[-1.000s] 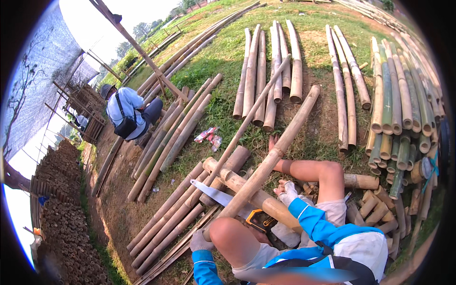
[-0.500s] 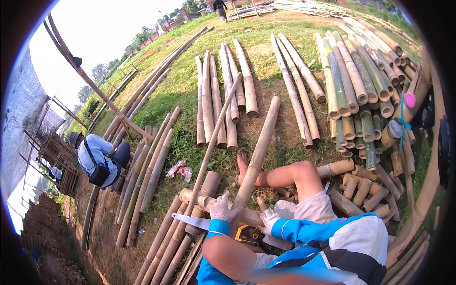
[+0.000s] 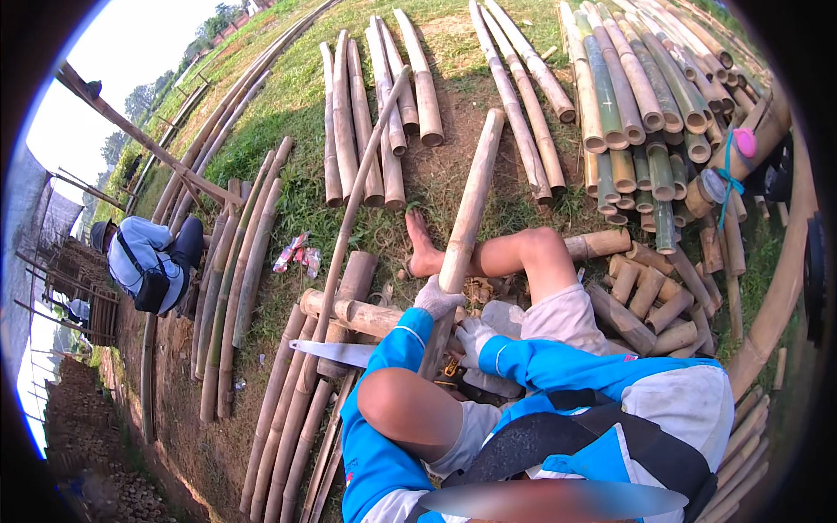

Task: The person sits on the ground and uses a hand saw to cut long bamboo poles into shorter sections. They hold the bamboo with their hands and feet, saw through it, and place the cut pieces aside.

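Note:
My left hand (image 3: 438,298), in a pale glove, is closed around a thick bamboo pole (image 3: 473,205) that slants away from me. The pole's near end comes down between my legs, over a horizontal bamboo piece (image 3: 362,318). Right of its lower part is my gloved right hand (image 3: 475,340), fingers apart, close against the pole; no held thing shows in it. A saw blade (image 3: 336,352) sticks out left of my left forearm, its handle hidden. Partly covered behind the pole is a yellow-and-black tool (image 3: 450,370).
Bamboo poles (image 3: 384,113) lie in rows ahead, with a large stack (image 3: 645,113) at the far right. Short cut bamboo pieces (image 3: 658,296) are heaped right of my leg. A person (image 3: 153,261) crouches at the left beside more poles (image 3: 235,288). Wrappers (image 3: 296,255) lie on the grass.
My left hand has moved from the horizontal bamboo onto the slanted pole and grips it. The pole's near end has come closer to me, covering more of the yellow tool. The view has shifted.

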Motion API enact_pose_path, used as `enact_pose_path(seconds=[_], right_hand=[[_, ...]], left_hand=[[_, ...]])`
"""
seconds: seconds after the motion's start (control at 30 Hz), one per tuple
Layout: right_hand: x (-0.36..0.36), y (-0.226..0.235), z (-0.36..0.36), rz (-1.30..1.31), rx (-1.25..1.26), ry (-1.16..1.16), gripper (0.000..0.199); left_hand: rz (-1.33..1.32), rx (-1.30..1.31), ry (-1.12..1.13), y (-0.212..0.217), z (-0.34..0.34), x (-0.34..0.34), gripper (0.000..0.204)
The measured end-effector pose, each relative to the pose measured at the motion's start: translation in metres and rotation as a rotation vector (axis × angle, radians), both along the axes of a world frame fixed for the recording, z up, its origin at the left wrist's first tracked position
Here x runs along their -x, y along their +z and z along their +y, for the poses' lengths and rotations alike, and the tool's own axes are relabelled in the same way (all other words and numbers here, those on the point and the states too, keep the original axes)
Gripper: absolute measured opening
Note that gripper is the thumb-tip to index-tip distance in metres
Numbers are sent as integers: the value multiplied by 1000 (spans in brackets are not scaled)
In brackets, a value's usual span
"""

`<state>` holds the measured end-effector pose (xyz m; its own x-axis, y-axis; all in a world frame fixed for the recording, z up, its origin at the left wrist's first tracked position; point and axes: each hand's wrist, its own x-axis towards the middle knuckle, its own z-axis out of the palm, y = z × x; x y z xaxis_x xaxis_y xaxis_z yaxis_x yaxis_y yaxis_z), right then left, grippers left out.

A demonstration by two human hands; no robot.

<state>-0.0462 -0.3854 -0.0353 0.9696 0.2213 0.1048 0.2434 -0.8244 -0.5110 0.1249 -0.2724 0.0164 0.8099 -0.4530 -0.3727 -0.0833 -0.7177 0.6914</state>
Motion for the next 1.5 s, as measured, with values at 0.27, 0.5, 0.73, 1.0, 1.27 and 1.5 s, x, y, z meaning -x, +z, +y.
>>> enact_pose_path(seconds=[0.27,0.5,0.73,1.0,1.27,1.5], right_hand=[[-6,-11,4,4,87,1,75],[-26,-39,9,173,49,-20,101],[-114,-31,33,84,-101,-40,98],[-207,-3,79,-26,-249,-88,95],[-251,13,98,-84,-279,-121,92],[-269,15,99,-109,-287,-132,90]], left_hand=[[-236,-293,116,63,94,37,89],[-627,-524,402,84,247,145,69],[-645,-912,775,45,399,239,66],[-442,-1061,1071,-19,447,266,57],[-739,-720,598,-18,352,178,86],[-526,-769,623,-1,360,154,74]])
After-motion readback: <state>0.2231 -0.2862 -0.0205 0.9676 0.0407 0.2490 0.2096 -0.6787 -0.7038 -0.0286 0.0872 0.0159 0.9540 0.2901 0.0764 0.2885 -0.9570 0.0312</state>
